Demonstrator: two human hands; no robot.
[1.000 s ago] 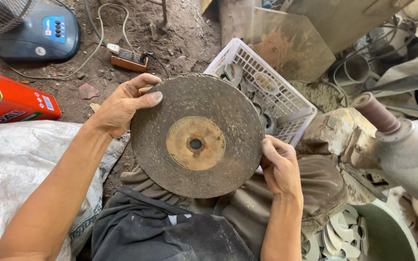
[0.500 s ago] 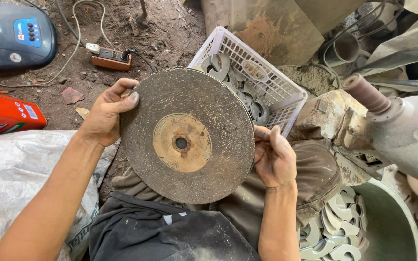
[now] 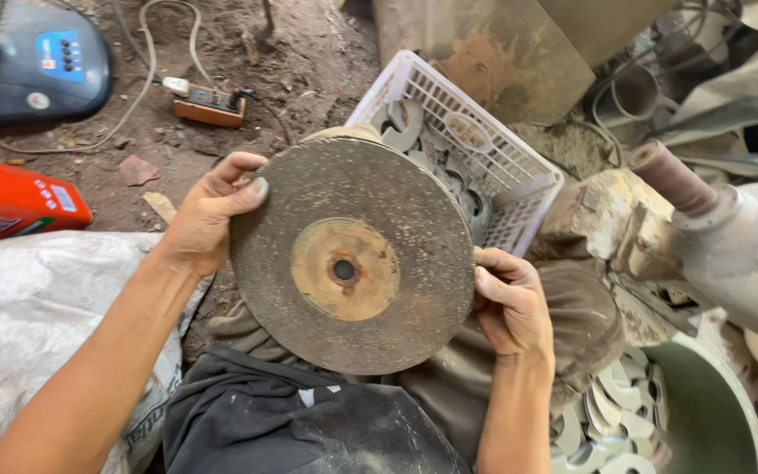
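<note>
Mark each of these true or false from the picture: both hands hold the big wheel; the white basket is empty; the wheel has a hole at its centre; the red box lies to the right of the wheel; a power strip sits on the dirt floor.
1. Both hands hold the wheel. True: the left hand and right hand grip opposite edges of the grinding wheel.
2. The white basket is empty. False: it holds grey metal parts.
3. The wheel has a centre hole. True.
4. The red box lies right of the wheel. False: it is at the left edge.
5. A power strip sits on the dirt floor. True.
</note>
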